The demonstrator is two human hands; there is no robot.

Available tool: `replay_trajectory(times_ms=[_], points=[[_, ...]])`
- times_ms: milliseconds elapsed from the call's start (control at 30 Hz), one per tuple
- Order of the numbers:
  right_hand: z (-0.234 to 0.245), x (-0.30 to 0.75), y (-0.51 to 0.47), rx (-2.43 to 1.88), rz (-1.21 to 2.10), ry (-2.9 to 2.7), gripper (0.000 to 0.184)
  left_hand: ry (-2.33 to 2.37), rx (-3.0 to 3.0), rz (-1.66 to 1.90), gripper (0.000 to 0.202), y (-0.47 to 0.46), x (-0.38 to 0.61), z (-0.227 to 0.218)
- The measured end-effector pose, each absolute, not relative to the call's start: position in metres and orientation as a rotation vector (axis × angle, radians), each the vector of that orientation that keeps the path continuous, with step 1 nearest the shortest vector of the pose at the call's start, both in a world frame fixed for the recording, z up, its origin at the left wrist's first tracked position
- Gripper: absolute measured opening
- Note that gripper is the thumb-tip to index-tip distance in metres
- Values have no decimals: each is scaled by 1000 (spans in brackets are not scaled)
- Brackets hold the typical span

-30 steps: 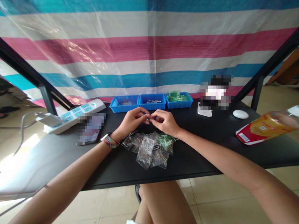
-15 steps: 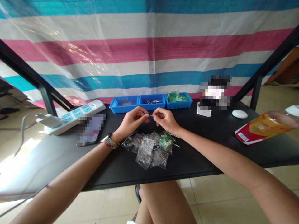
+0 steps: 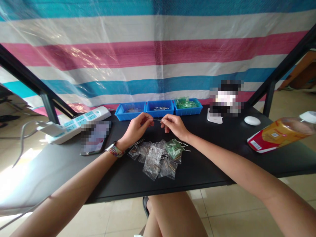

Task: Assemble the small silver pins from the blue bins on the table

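A striped sheet (image 3: pixel 158 52) hangs beyond the pile of small bags (image 3: pixel 153 161). The black table (image 3: pixel 209 168) carries the pile, its near edge a little way on the person's side; wide stretches of tabletop spread left and right of the pile. Three blue trays (image 3: pixel 160 114) stand in a row beyond the pile. A bottle (image 3: pixel 278 135) lies well to its right, a power strip (image 3: pixel 79 124) to its left. The left hand (image 3: pixel 140 128) and right hand (image 3: pixel 175 126) pinch a thin rod (image 3: pixel 157 119) just beyond the pile. The rod looks grey, straight and nearly level, its ends hidden by fingertips.
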State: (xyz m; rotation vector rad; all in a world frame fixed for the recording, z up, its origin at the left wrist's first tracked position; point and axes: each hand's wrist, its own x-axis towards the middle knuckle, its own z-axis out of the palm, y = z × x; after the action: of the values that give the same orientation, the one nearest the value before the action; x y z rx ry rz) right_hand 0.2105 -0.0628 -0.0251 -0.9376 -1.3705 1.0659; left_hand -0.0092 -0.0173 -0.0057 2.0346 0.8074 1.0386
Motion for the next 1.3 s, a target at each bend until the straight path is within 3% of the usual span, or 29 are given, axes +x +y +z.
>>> replay_trajectory(times_ms=[500, 733, 933, 1300], points=[[-25, 209, -63, -945, 1061, -1328, 43, 879, 2135, 1011, 38, -19, -11, -4], [-25, 211, -62, -962, 1038, -1315, 49, 798, 2131, 1017, 28, -21, -10, -3], [-26, 211, -62, -934, 1057, -1295, 43, 818, 2215, 990, 25, -22, -10, 2], [-24, 210, -63, -938, 1061, -1289, 33, 849, 2282, 925, 38, -22, -11, 2]])
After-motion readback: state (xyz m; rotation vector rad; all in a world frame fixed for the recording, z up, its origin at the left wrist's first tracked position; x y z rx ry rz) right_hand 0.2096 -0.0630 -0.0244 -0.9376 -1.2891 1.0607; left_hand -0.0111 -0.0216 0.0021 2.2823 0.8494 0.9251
